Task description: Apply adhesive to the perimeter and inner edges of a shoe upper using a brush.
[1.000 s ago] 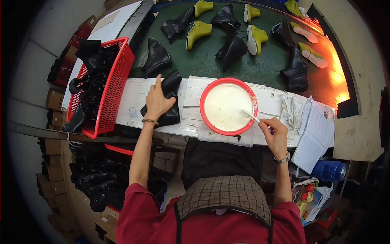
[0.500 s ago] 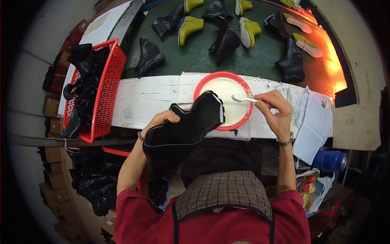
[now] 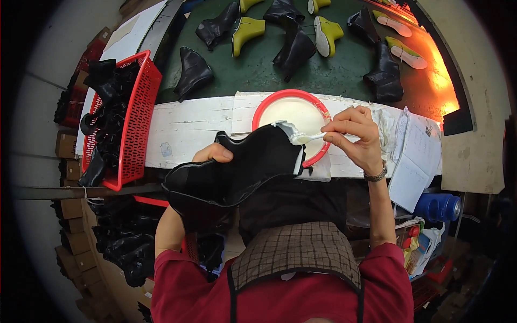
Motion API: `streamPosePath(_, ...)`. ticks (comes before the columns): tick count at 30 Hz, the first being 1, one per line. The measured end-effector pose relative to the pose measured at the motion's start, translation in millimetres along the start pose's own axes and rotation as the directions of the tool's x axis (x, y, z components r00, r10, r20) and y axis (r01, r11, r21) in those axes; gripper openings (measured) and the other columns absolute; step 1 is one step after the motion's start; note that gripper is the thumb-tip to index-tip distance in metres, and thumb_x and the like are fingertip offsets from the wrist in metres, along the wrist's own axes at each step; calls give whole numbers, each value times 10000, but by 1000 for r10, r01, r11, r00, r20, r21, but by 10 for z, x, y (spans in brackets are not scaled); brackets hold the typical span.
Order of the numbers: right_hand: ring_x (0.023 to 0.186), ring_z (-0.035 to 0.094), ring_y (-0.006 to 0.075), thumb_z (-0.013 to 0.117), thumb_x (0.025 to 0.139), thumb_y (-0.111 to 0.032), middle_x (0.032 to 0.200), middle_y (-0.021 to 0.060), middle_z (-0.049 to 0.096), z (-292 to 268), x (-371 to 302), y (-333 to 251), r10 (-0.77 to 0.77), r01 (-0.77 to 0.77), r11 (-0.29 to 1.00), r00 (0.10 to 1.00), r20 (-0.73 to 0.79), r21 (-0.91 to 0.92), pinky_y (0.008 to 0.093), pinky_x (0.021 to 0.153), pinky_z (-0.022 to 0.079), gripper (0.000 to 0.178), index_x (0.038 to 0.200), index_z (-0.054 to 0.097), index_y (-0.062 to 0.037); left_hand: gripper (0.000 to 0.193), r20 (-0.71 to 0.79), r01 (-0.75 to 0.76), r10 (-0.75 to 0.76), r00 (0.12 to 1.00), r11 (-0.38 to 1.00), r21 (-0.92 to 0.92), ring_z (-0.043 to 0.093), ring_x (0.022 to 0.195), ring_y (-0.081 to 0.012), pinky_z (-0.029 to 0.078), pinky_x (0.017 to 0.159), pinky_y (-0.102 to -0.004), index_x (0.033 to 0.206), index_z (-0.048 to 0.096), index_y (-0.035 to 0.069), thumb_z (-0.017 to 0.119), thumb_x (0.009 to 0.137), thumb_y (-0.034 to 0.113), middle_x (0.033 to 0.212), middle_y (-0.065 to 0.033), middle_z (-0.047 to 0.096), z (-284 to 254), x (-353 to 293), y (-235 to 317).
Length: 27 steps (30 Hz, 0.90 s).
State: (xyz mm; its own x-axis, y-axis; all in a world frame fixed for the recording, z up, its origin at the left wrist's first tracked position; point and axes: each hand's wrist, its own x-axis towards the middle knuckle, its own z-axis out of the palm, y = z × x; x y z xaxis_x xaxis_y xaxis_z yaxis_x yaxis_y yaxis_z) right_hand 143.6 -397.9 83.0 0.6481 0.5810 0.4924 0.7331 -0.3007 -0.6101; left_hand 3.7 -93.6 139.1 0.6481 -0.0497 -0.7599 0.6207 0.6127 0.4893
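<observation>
A black boot upper [image 3: 237, 169] lies across in front of me, gripped at its side by my left hand [image 3: 214, 153], thumb on top. My right hand [image 3: 355, 134] pinches the handle of a small white brush [image 3: 312, 138]. The brush head touches the upper's right end, where white paste coats part of the edge. Behind the upper stands a round red-rimmed basin [image 3: 260, 107] with creamy white liquid, probably glue. The upper covers the basin's near left part.
A red basket [image 3: 141, 116] full of black boot pieces stands at left. On the green belt [image 3: 231, 75] lie several black uppers [image 3: 194, 72] and yellow boot forms [image 3: 247, 33]; its right end glows orange. An open notebook [image 3: 414, 167] and a blue bottle [image 3: 436, 207] are at right.
The brush has moved left and down from over the basin onto the upper's end. White paste now shows along that edge. The upper has tilted and its left end has shifted left.
</observation>
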Motion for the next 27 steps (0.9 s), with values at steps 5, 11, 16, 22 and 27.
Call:
streamPosePath(5, 779, 611, 103, 881, 794, -208, 828, -20, 712, 73, -83, -57, 0, 1, 1000, 1000, -31, 11, 329, 851, 335, 181, 929, 813, -108, 679, 167, -154, 170, 971, 982, -107, 722, 1072, -310, 590, 951, -378, 1405, 558, -77, 546, 788, 206, 1282, -243, 687, -59, 74, 4)
streamPosePath(11, 766, 609, 94, 863, 823, -172, 850, -7, 703, 190, -126, -77, 55, -57, 994, 998, 19, 94, 314, 849, 359, 158, 944, 809, -87, 708, 311, -399, 373, 874, 917, 24, 689, 1182, -278, 546, 1038, -373, 1481, 484, -85, 525, 812, 144, 1351, -229, 655, -138, 224, 40)
streamPosePath(16, 733, 537, 74, 848, 841, -100, 939, 23, 706, 416, -84, -28, 281, -234, 871, 959, -46, 432, 265, 666, 372, 161, 987, 799, -50, 725, 347, -661, 573, 743, 709, 245, 694, 1083, -193, 540, 968, -321, 1525, 449, -60, 550, 833, 131, 1223, -162, 699, -146, 236, 157)
streamPosePath(22, 870, 617, 81, 932, 770, -158, 982, 28, 654, 675, 283, -582, 397, -341, 704, 916, 53, 623, 246, 768, 491, 520, 1222, 720, -10, 742, 289, -730, 813, 506, 225, 646, 641, 864, -128, 507, 809, -277, 1601, 342, 27, 636, 930, 145, 976, -67, 686, 3, 467, 281)
streamPosePath(27, 891, 634, 184, 953, 726, -355, 949, 67, 729, 1073, 518, -653, 94, -38, 892, 990, -104, 450, 304, 786, 525, 551, 1126, 764, -26, 758, 230, -688, 890, 395, 120, 716, 663, 923, -177, 526, 867, -326, 1594, 322, 19, 667, 946, 211, 1026, -142, 715, -225, 830, 453)
